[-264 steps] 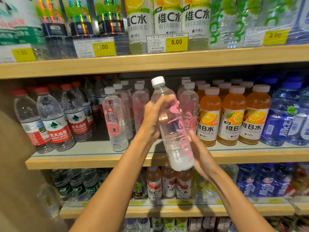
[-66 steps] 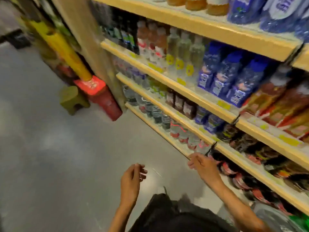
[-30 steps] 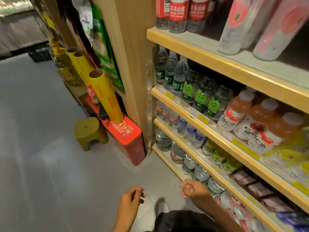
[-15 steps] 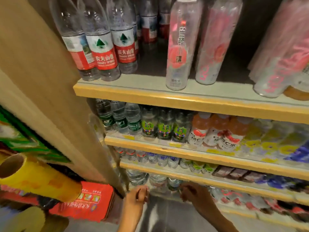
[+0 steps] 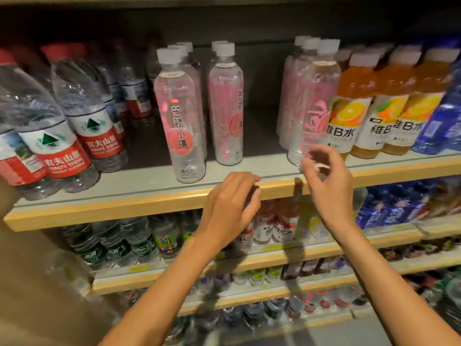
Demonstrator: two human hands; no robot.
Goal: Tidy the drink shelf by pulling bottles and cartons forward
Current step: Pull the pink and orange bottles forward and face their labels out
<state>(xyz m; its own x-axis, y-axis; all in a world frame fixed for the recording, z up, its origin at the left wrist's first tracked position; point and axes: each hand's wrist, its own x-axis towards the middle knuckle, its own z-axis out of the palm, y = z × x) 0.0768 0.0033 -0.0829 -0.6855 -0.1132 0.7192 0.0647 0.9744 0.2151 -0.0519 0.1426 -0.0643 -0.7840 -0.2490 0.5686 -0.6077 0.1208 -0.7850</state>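
Head view: left hand [image 5: 230, 208] is held loosely curled, empty, at the wooden-edged grey shelf [image 5: 139, 184]; right hand [image 5: 326, 182] half-curled, pinch undeterminable, just before the tall clear pink-printed plastic bottle [image 5: 314, 106] at the shelf front. If clipped high, that bottle could be toppled forward.

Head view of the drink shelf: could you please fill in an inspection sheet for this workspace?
Surface: shelf, grey top, wooden front edge.
Job's things: pink bottles in three rows, leftmost front one nearest the edge, a gap right of the middle row; water bottles left; orange bottles and blue bottles right.
Clutter: nothing seen.
Hands: left hand loosely curled, empty, before the shelf edge; right hand by the right pink row, grip blurred.
Cables: nothing seen.
Surroundings: lower shelves with more drinks.
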